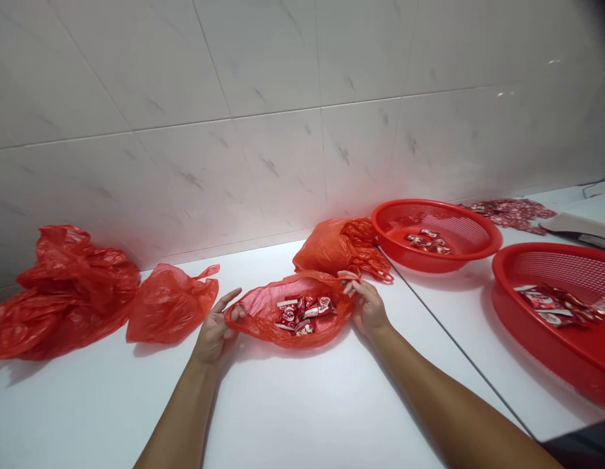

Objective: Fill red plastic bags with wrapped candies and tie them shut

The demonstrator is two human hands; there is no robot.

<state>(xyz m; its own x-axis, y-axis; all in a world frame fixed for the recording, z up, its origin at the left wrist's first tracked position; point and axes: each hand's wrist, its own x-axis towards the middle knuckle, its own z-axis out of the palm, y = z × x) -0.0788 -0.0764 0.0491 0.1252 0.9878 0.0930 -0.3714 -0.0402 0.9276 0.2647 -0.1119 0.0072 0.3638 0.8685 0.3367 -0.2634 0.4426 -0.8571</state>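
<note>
A red plastic bag [263, 324] lies on its side near the middle of the white table [302, 404], toward the edge by the wall, its mouth held wide. Inside sits a small heap of red-and-white wrapped candies [302, 312]. The left hand [215, 329] curls its fingers around the bag's left rim, with one finger raised clear; the right hand [365, 306] pinches the opposite rim between thumb and fingers. Just behind, touching the held bag, is a bunched orange-red bag [322, 251]. Two crumpled red bags [68, 293] [170, 303] lie along the table's left end against the marble-patterned tile wall [282, 130]. To the right, across a seam in the table, are two red mesh baskets [458, 228] [541, 352], each holding wrapped candies, and a flat pile of red wrappers [512, 213] lies beyond the first.
</note>
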